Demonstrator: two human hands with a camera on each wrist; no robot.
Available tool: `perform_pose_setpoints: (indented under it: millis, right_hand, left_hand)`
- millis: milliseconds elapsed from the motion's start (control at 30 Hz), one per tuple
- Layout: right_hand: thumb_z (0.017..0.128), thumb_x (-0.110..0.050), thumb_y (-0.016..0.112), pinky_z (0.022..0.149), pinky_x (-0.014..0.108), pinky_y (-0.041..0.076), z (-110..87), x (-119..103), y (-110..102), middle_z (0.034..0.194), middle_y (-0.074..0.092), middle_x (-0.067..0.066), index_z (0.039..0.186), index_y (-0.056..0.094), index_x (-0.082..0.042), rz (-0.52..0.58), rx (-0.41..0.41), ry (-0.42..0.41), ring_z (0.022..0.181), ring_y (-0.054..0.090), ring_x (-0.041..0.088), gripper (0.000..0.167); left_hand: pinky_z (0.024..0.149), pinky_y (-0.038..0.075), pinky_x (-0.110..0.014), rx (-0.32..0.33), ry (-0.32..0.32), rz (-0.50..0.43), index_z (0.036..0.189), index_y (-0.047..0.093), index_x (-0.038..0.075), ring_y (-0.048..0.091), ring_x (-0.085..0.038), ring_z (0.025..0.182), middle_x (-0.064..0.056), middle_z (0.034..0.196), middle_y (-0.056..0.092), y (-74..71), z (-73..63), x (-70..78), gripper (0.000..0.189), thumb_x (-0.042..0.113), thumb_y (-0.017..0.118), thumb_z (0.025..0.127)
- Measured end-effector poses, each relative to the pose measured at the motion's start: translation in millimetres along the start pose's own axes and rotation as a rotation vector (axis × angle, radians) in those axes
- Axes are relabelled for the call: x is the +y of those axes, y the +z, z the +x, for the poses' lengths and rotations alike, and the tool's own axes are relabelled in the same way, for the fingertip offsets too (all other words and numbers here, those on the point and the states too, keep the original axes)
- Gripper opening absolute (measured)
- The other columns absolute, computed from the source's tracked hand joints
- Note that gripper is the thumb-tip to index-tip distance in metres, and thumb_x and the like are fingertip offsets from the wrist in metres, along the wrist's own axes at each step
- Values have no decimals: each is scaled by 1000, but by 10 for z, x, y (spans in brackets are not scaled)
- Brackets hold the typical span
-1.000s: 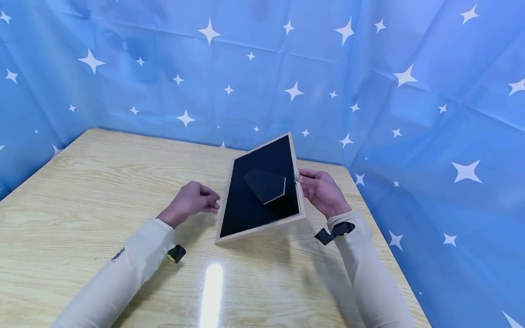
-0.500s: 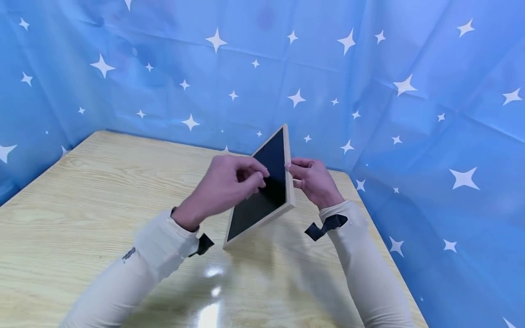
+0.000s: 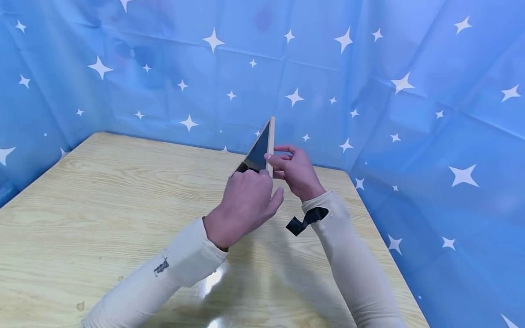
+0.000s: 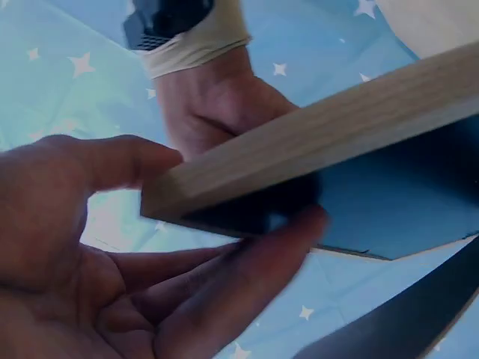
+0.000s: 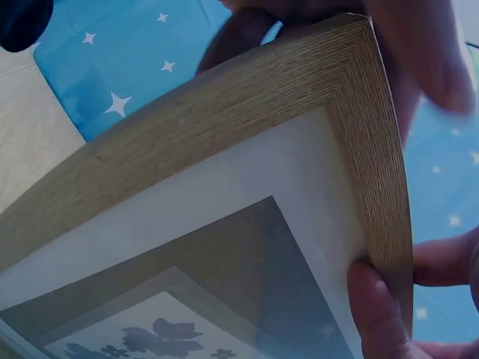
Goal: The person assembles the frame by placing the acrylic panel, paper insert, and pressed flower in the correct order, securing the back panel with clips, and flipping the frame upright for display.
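Note:
A picture frame (image 3: 271,136) with a pale wooden border stands tilted, almost edge-on in the head view. The right wrist view shows its front, with a white mat (image 5: 299,172) and a flower print (image 5: 161,336). Its dark backing (image 4: 404,191) faces my left hand, and a dark flap (image 4: 404,314) sticks out there. My right hand (image 3: 297,171) pinches the right edge between thumb and fingers. My left hand (image 3: 246,207) is at the near corner, fingers on the backing and thumb by the outer edge; it hides the lower frame in the head view.
A light wood-grain table (image 3: 135,191) lies under the hands. Blue cloth with white stars (image 3: 184,59) hangs behind and to the right. A black strap (image 3: 305,221) is on the right wrist. Light glares off the near tabletop.
My left hand has come from the table left of the frame to its near corner. The frame has turned from showing its dark backing to nearly edge-on, with my right hand still holding it.

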State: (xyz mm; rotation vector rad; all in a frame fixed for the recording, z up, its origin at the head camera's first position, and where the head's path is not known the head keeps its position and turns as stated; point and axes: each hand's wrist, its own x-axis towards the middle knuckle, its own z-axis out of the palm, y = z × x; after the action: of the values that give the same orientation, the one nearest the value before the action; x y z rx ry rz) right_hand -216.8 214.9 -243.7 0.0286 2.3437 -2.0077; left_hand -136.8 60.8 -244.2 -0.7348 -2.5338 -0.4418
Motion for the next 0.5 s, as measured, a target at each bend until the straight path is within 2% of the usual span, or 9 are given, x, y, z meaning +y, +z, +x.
perform_pose_setpoints:
  millis: [133,267,367,433,500]
  right_hand:
    - [95,-14,68,72,28,60,21,-13,114,102,64,9,134,46,-3,31,-4,-19,73,60,12,46]
    - [97,-15,65,72,31,61,31,23,163,95,64,6,136,46,0,66,-45,-31,72,63,14,46]
    - [100,-19,61,71,31,61,49,165,124,95,63,7,133,48,0,71,-60,-9,69,63,14,40]
    - [102,-22,58,70,30,61,74,339,74,97,63,8,130,50,1,66,-62,28,71,64,14,37]
    - [103,-23,57,71,29,61,96,560,37,103,63,11,129,51,1,45,-65,82,77,65,16,36]
  left_hand:
    - [42,47,-28,-40,-73,75,73,63,5,54,-17,42,-1,55,52,27,-8,-22,25,18,62,95]
    - [48,53,-33,-71,-129,99,79,63,2,62,-22,51,-5,61,58,31,-38,-89,19,11,59,95]
    - [52,54,-35,-95,-130,136,84,62,-1,63,-24,54,-8,66,58,14,-69,-178,18,9,56,97]
    - [52,54,-36,-107,-108,185,84,62,-2,62,-25,54,-9,69,56,4,-96,-264,18,7,54,98]
    - [50,53,-36,-90,-82,239,81,63,-2,60,-25,53,-10,71,54,2,-130,-363,21,7,55,98]
